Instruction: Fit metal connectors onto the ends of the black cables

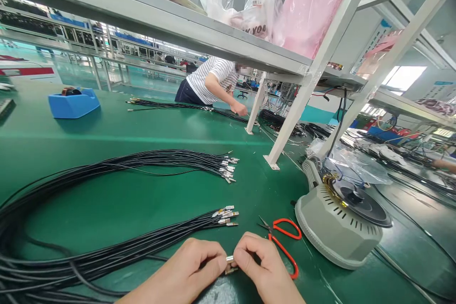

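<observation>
My left hand point(195, 263) and my right hand point(261, 263) meet at the front of the green table, thumbs and fingers pinched. Between the fingertips sits a small silvery metal connector point(230, 260), gripped from both sides. Some brassy metal shows just under it; its shape is mostly hidden by my fingers. A black cable runs in behind my left hand. Close to my left hand lies a bundle of black cables point(171, 230) with metal-tipped ends. Scissors with red handles point(287, 242) lie open beside my right hand.
A grey round tape dispenser point(338, 228) stands at the right. More cable ends point(199, 159) lie farther back. A blue tape holder point(74, 104) is at the left. Overhead, a metal shelf point(171, 14) carries plastic bags. Across the table, a person in a striped shirt point(213, 80) handles cables.
</observation>
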Tool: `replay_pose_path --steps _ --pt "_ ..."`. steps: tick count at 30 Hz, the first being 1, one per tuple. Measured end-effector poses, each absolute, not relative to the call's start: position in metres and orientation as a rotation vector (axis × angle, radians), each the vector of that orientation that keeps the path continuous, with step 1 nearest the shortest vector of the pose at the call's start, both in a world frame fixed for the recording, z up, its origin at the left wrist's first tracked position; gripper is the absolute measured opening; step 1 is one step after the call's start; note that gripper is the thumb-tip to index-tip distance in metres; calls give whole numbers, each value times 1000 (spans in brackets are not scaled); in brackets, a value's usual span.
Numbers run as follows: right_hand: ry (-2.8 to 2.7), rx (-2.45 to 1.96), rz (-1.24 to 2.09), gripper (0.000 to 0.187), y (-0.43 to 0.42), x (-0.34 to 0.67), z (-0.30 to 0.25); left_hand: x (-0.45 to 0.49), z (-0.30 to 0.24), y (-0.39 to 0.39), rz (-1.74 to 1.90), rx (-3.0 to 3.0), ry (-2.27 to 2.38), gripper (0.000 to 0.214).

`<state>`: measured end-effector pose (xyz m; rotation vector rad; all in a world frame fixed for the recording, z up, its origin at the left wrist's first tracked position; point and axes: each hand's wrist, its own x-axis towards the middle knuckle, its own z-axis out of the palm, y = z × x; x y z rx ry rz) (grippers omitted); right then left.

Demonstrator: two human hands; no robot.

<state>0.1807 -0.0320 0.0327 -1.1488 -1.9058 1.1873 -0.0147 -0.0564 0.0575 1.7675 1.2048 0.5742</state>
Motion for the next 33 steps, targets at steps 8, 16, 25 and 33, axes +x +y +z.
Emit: replay_pose_path --steps 8,16,25,33 --pt "-2103 -1132 982 26 -35 179 29 -13 41 -54 525 2026 1259 36" --pt "-2111 -1047 919 35 -33 177 16 -11 31 -61 525 2258 1281 35" --pt "-1874 -1114 1186 44 -33 173 14 -8 37 -58 545 2158 1257 37" --pt "-1577 -1016 1558 66 -26 171 22 -12 37 -49 685 1885 1103 41"
